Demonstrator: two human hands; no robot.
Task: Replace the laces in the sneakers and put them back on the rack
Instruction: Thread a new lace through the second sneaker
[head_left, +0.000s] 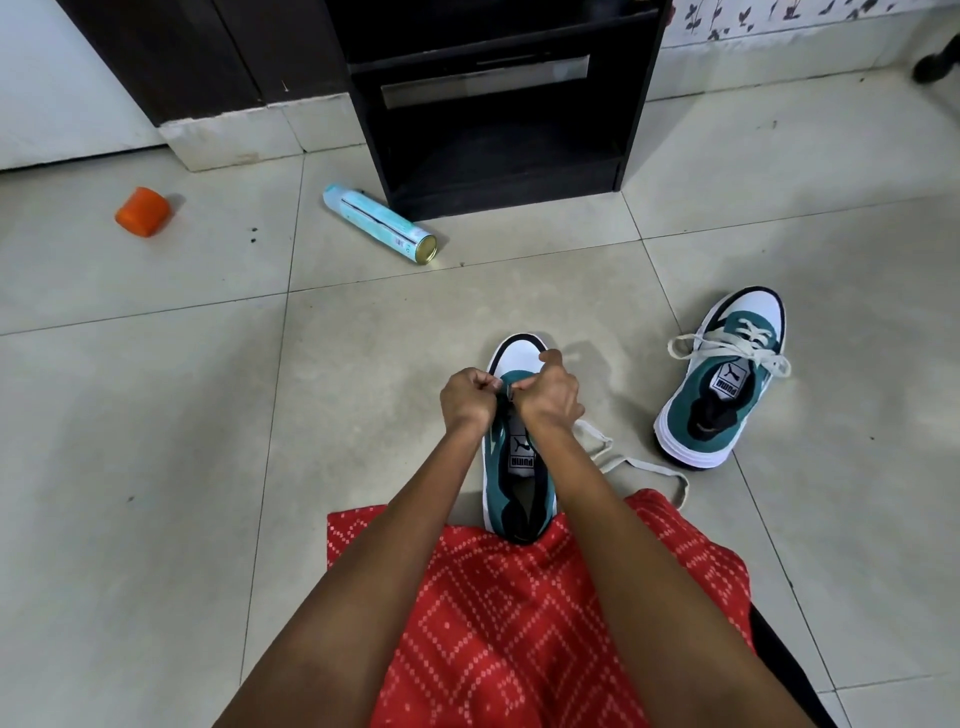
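Two grips: left grip (470, 397) and right grip (553, 389) each pinch the lace (644, 467) near the toe.
Sneaker (514, 462): on the floor (208, 415) under both grips, toe toward the rack (498, 130).
Tip: draw both ends even, lace flat, before crossing.

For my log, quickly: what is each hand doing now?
Left hand: closed, pinching the lace.
Right hand: closed, gripping the lace.
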